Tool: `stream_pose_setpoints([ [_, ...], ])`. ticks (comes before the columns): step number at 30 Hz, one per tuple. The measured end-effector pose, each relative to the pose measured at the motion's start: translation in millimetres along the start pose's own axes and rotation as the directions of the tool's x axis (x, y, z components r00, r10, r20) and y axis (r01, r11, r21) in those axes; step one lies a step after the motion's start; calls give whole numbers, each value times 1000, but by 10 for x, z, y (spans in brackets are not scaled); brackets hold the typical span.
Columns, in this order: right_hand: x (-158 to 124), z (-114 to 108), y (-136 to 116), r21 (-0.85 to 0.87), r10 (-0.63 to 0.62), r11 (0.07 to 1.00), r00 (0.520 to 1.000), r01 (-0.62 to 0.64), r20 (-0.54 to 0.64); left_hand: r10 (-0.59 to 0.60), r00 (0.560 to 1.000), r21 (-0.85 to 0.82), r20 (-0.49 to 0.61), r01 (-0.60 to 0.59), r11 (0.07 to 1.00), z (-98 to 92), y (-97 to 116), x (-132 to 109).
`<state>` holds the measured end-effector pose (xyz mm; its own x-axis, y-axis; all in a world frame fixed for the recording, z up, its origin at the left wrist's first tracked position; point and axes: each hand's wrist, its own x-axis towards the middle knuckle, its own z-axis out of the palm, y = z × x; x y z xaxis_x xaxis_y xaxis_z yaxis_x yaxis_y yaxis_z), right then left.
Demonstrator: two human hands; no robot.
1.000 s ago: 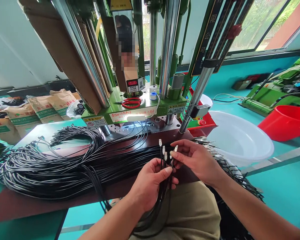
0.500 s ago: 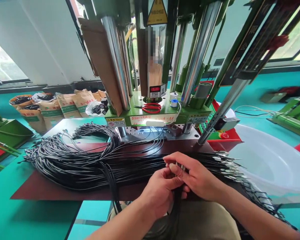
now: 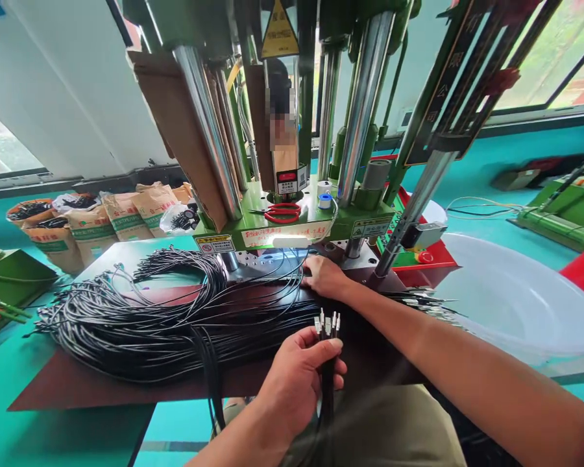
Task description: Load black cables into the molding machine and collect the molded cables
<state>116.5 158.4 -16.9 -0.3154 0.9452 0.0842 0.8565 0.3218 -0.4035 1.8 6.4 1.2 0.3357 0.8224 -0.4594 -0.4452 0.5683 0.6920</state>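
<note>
Left hand [image 3: 299, 366] clamps black cables [image 3: 328, 383]; right hand [image 3: 325, 277], grip unclear, is at the green press [image 3: 343, 227].

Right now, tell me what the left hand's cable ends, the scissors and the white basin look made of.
Cable ends in the left hand: likely metal, silvery, shiny.
Scissors: glossy red handles, perhaps plastic; blades unclear.
White basin: probably plastic, smooth, seemingly translucent.

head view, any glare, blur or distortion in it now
Head view: glare streaks the steel columns; head view, far left: window washed out; head view, between columns: pixelated patch; head view, lower right: forearm looks stretched; head view, centre: connectors fairly sharp.
</note>
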Motion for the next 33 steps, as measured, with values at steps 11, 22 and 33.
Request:
stream_pose_setpoints([
  [11,-1308,-791,400,562,156,788,965,-251,213,25,998,168,59,-35,985,114,-65,30],
  [22,-1761,-40,22,975,455,199,891,-97,-5,-25,999,394,42,7,919,204,-152,128],
  [33,-1698,21,10,976,464,182,885,-116,19,-25,999,389,23,14,921,232,-138,132],
])
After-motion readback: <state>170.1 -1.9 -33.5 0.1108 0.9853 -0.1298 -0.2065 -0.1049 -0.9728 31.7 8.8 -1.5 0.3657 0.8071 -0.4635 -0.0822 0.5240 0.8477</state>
